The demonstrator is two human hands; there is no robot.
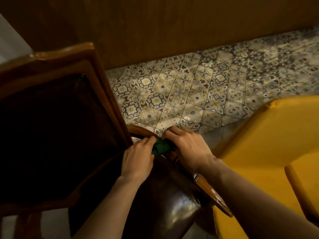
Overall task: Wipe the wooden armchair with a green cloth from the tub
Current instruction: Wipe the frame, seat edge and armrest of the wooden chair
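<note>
The wooden armchair [57, 61] fills the left of the view, with a glossy brown frame, a dark padded back and a dark leather seat [169, 200]. A bunched green cloth [161, 147] lies on the chair's curved armrest where it meets the back. My left hand [138, 159] grips the cloth's left side. On the cloth's right side, my right hand [188, 145] presses down over it and the armrest. Most of the cloth is hidden under my fingers. No tub is in view.
A yellow upholstered chair [269, 152] stands close on the right, nearly touching the armchair's side rail [212, 192]. Patterned floor tiles [198, 94] stretch ahead. A wooden panel wall [172, 25] closes off the back.
</note>
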